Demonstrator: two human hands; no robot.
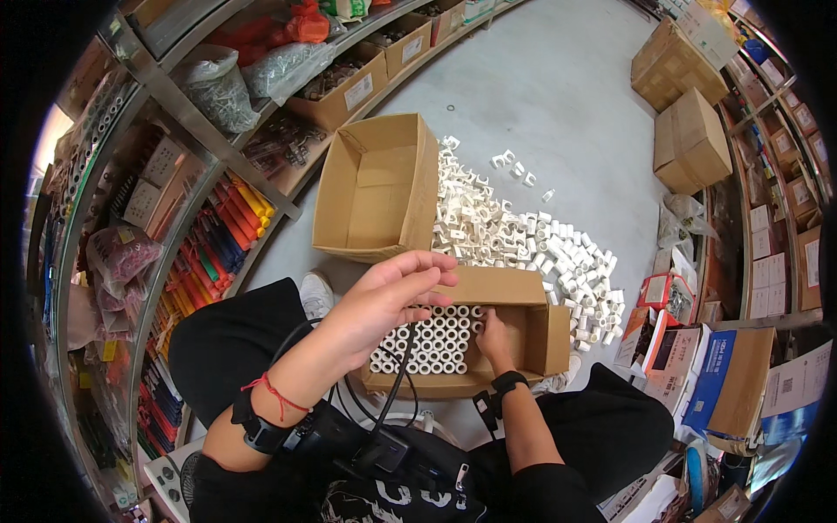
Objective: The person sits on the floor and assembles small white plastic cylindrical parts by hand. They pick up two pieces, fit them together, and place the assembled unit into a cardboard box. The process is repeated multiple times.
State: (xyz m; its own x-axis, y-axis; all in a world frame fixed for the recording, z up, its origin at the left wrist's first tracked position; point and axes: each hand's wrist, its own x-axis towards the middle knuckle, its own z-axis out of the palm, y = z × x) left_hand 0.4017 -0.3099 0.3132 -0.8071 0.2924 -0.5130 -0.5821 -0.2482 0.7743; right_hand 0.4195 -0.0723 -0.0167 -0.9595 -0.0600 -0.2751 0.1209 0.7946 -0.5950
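My left hand [392, 292] hovers above the far edge of an open cardboard box [488, 283], fingers half bent and apart, holding nothing. White plastic pipe couplings [436, 344] stand on end in tight rows across the left and middle of this box. My right hand [494, 338] reaches into the box at the right end of the rows, its fingers closed on a white coupling; the fingers partly hide it. Black cables [403, 370] hang in front of the box's left part.
Beyond the box lies a floor pile of loose couplings [580, 270] and white pipe clips [471, 213]. An empty cardboard box [375, 192] is tilted at the pile's left. Shelves with tools [209, 235] line the left; cartons [691, 139] and more shelving stand at right.
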